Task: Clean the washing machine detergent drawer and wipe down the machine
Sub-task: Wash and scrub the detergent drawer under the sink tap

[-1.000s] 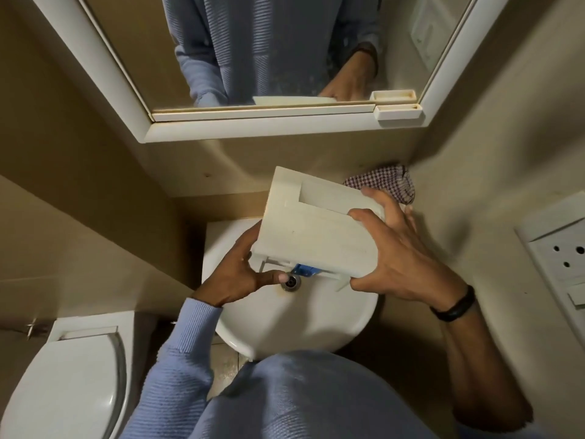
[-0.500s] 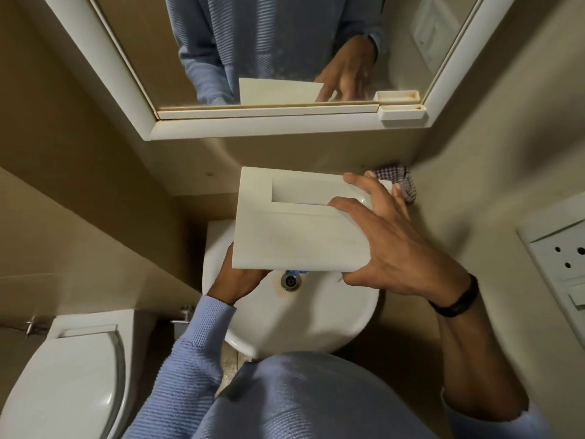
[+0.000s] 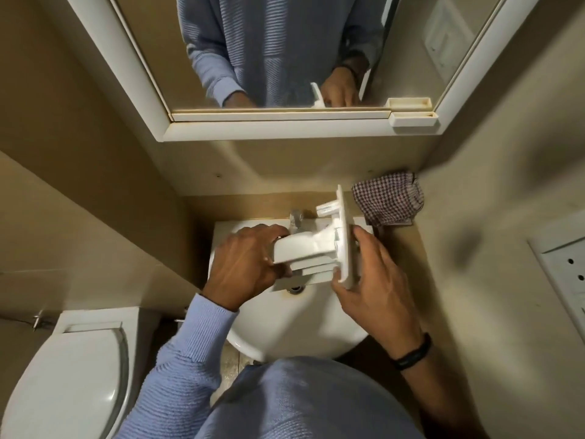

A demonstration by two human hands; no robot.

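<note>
Over the small white basin [image 3: 300, 331], in the head view, the detergent drawer [image 3: 311, 251] had been turned. Half a second before, its broad front panel faced up at the camera. Now that panel stood edge-on at the right and the moulded body pointed left, just near of the tap [image 3: 296, 218] and above the drain [image 3: 295, 289]. I judged this to be a repositioning for the rinse, bringing the body toward the tap, with no water visibly running yet.

The left hand [image 3: 243, 264] gripped the drawer's body, fingers curled round its left end. The right hand [image 3: 376, 280] held the front panel, fingers laid along its right face and thumb at its near edge.

By count there were:
- one drawer, held in two hands
- one basin with one tap
- one checked cloth [image 3: 387, 199] bunched in the far right corner, touching neither hand
- one mirror [image 3: 285, 42] above
- one toilet [image 3: 72, 375] at near left
- one socket plate [image 3: 563, 258] on the right wall

The washing machine was not in view, so its wipe-down was not yet done.
</note>
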